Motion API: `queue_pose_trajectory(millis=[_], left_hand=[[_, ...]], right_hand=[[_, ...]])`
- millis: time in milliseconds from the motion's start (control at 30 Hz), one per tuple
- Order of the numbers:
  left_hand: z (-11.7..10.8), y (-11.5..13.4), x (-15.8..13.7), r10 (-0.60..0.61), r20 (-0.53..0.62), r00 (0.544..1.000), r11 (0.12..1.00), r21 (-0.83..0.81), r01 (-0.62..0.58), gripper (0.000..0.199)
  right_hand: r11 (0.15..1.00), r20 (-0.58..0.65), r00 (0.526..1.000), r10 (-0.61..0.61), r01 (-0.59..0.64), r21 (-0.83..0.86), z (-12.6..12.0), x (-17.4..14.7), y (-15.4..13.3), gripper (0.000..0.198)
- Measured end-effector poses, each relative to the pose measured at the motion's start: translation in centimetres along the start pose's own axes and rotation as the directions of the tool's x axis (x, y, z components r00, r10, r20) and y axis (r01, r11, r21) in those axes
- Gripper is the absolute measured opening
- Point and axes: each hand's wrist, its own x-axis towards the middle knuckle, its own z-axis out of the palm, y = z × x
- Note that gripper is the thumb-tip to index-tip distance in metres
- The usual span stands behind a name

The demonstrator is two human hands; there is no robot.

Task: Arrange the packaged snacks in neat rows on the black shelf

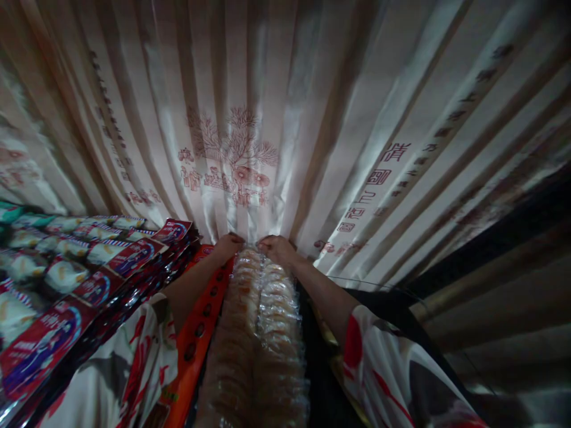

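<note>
Clear-wrapped buns (pixel 274 339), pale brown and glossy, run in two tight rows up the middle. To their left, maroon packets (pixel 96 286) with blurred labels lie beside an orange package (pixel 201 351). Left hand (pixel 229 245) and right hand (pixel 277 248), fingers bent nearly closed, meet the rows' far end; whether they grip, I cannot tell. Right of the crinkled edge runs a narrow dark strip (pixel 319 356); the curtain (pixel 339 119) beyond bears blurred Chinese characters.

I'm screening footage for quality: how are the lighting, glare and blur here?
Head view: dim overall, with a dark right side; glints on the plastic-wrapped pastries; bright bands between shadowed folds on the printed pleated sheeting, its smallest characters blurred.
</note>
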Motion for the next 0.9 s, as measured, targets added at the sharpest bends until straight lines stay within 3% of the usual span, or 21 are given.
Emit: queue_pose_trajectory(millis=[233,400,533,633,800,900], left_hand=[[0.7,-0.4,-0.3,0.002,-0.026,1.0,0.999,-0.05,-0.003,0.009],[0.6,-0.6,-0.6,0.007,-0.059,0.998,0.999,-0.039,-0.01,0.012],[-0.5,-0.3,-1.1,0.019,-0.116,0.993,0.999,0.05,-0.014,0.007],[-1.2,0.1,-1.7,0.001,-0.032,0.999,0.999,0.045,0.001,0.01],[-1.5,0.5,-2.4,-0.06,0.177,0.982,0.992,-0.103,0.079,0.012],[-1.6,0.4,-2.5,-0.039,0.201,0.979,0.992,-0.113,0.063,0.011]], right_hand=[[0.984,0.02,0.985,0.171,-0.172,0.048,0.4,0.5,0.2,0.011],[0.993,-0.032,0.993,0.115,-0.116,-0.004,0.6,0.2,-0.3,0.012],[0.991,-0.038,0.992,0.122,-0.119,0.061,1.0,0.2,0.0,0.012],[0.979,-0.061,0.985,0.16,-0.15,0.141,1.5,0.2,0.5,0.01],[0.97,-0.06,0.994,0.094,-0.078,0.229,2.0,0.4,1.1,0.016],[0.966,-0.026,0.991,0.132,-0.123,0.227,1.8,0.5,0.8,0.018]])
